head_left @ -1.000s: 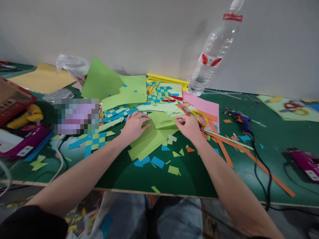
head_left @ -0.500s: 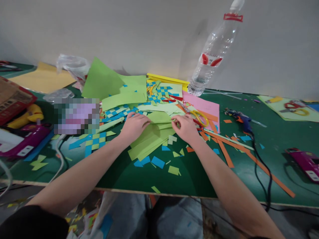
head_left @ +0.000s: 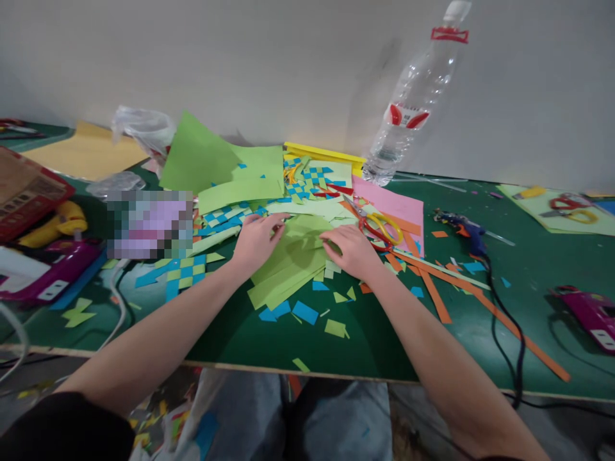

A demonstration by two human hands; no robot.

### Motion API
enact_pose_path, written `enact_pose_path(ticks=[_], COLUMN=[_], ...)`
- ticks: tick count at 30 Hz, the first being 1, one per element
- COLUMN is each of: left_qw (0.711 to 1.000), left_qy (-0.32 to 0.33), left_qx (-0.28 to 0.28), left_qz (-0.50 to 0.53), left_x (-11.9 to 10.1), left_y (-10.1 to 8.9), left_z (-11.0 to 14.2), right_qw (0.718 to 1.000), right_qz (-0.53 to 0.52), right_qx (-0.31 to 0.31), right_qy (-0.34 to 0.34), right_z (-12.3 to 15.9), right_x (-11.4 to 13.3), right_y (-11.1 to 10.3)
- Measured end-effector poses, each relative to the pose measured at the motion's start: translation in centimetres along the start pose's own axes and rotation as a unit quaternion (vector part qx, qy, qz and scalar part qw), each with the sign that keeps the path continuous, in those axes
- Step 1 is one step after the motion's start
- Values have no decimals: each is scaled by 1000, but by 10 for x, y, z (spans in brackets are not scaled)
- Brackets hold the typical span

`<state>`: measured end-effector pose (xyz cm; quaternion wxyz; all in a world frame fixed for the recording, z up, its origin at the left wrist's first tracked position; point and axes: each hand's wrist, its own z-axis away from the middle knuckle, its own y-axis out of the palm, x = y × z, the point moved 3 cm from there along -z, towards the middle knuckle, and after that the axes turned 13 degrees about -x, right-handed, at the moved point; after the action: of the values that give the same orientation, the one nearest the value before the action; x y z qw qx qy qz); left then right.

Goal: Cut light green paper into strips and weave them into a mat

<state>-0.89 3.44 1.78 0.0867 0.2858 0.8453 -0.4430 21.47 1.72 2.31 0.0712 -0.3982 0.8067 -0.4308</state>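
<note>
Left hand and right hand, fingers loosely curled, at opposite sides of green paper sheets midway along the worktop's width; whether they pinch any is unclear; red-and-yellow scissors beyond the right hand; bottle at the back edge.

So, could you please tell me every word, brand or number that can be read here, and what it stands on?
None can be read with certainty.
Bottle: label print too small.
Box: print too blurred.
Left purple tool: marks too small.
Right purple tool: marks too small.
</note>
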Motion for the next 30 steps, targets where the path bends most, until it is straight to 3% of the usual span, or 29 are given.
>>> enact_pose_path(ticks=[5,9,19,25,27,30], left_qw=[992,983,961,953,936,888], left_qy=[-58,-51,-70,-122,-163,-245], left_qx=[-45,-59,61,89,90,90], left_qz=[99,165,259,262,298,378], left_x=[-6,-12,-19,-15,-13,-10], left_y=[-8,-9,0,1,3,10], left_z=[0,2,6,6,7,9], right_qw=[999,998,998,997,997,996], right_qz=[23,20,57,63,54,43], right_qx=[-43,-63,-30,-28,-25,-24], right_qy=[4,15,-3,-30,-49,-70], right_z=[-2,-3,-2,0,-1,-2], right_x=[1,4,9,7,8,11], right_y=[-6,-10,-9,-6,-8,-10])
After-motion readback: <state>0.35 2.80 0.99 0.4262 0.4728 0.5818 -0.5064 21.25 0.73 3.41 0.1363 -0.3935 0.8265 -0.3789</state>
